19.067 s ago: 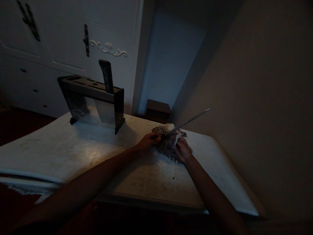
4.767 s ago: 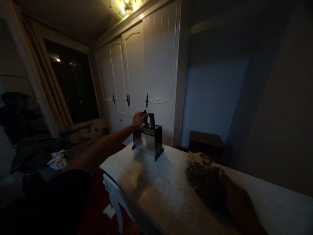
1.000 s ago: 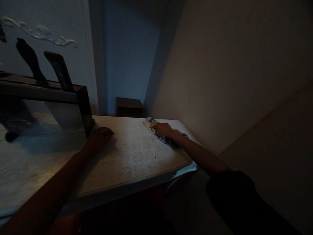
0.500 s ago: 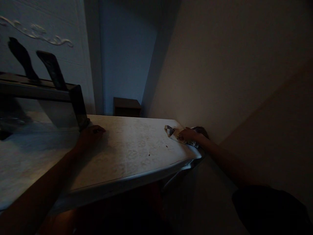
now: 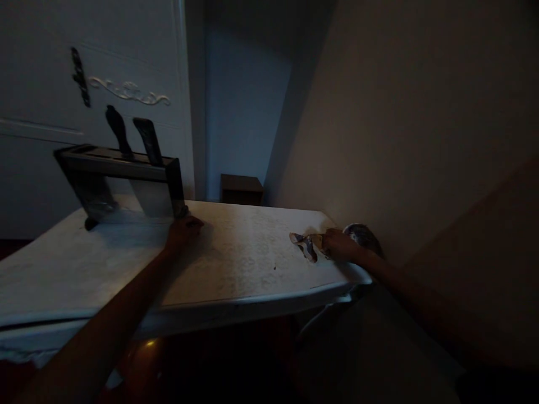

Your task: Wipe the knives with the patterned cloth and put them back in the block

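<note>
My right hand (image 5: pixel 339 244) is closed on a crumpled, patterned cloth (image 5: pixel 309 247) at the right end of a white tabletop (image 5: pixel 248 275). Folds of the cloth stick out to the left of my fingers, lying on the surface. My left hand (image 5: pixel 184 233) rests on the table with its fingers curled, close against the near right foot of a knife holder (image 5: pixel 122 171). Nothing shows between those fingers, though the light is dim. Two dark-handled knives (image 5: pixel 147 140) stand upright in the holder, their blades visible through its clear front.
A beige wall (image 5: pixel 379 140) borders the table's right end. Beside my right hand a rounded greyish bundle (image 5: pixel 362 235) sits at the table's edge. A small dark crumb (image 5: pixel 275 268) lies on the tabletop. Behind stand a brown box-like cabinet (image 5: pixel 242 185) and a white door (image 5: pixel 37 73).
My view has swung left, showing more of the door and knife holder. My right hand has shifted the cloth slightly nearer along the table, and its folds lie differently. My left hand stays by the holder.
</note>
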Motion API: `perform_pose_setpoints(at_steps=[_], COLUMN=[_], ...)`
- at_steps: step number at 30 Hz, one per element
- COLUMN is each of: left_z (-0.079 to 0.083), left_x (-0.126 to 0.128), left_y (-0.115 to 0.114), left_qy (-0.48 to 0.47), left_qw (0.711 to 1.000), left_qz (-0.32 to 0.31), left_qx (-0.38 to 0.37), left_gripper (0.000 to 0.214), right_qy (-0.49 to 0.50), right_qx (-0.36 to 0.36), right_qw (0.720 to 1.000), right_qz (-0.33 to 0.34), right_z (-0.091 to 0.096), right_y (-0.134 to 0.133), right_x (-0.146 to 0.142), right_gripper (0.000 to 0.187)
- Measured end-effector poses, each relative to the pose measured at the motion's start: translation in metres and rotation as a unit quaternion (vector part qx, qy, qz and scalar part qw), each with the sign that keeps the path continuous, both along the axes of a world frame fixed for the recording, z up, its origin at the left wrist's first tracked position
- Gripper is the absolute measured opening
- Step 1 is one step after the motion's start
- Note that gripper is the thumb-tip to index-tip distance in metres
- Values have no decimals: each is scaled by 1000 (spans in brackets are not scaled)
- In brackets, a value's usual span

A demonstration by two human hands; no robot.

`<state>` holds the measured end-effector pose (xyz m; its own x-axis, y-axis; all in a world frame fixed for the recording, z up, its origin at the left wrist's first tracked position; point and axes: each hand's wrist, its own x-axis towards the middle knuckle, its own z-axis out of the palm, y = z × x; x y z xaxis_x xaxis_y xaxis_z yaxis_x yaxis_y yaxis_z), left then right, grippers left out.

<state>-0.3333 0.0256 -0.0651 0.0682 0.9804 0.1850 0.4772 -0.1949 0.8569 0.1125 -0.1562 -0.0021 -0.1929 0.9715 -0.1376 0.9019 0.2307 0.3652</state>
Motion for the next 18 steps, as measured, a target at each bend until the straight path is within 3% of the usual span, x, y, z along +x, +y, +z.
perform_pose_setpoints(at_steps=[4, 7, 9, 12, 14, 18], left_z=[1, 4, 9, 25, 40, 70], left_x=[0, -8, -19, -45, -67, -118], left_y=[-11, -25, -36, -50, -53, -35], left_qy=[-14, -14, 1, 10, -4, -65], left_qw=[1000, 998, 991, 961, 936, 884], left_qz=[15, -8, 8, 99, 188, 346], left_qx=[12, 61, 137, 258, 296, 309], left_gripper=[18, 17, 15, 14, 15, 25], right_qy=[1, 95, 176, 285, 347, 416], right_qx=[73, 75, 75, 116, 144, 196], right_qw=[997, 993, 981, 944, 912, 882], right_qz=[22, 8, 25, 123, 162, 105], right_z=[5, 10, 10, 10, 12, 26], right_y=[12, 29, 43, 67, 86, 125], right_x=[-27, -52, -72, -109, -138, -206], right_gripper=[18, 21, 23, 26, 27, 40])
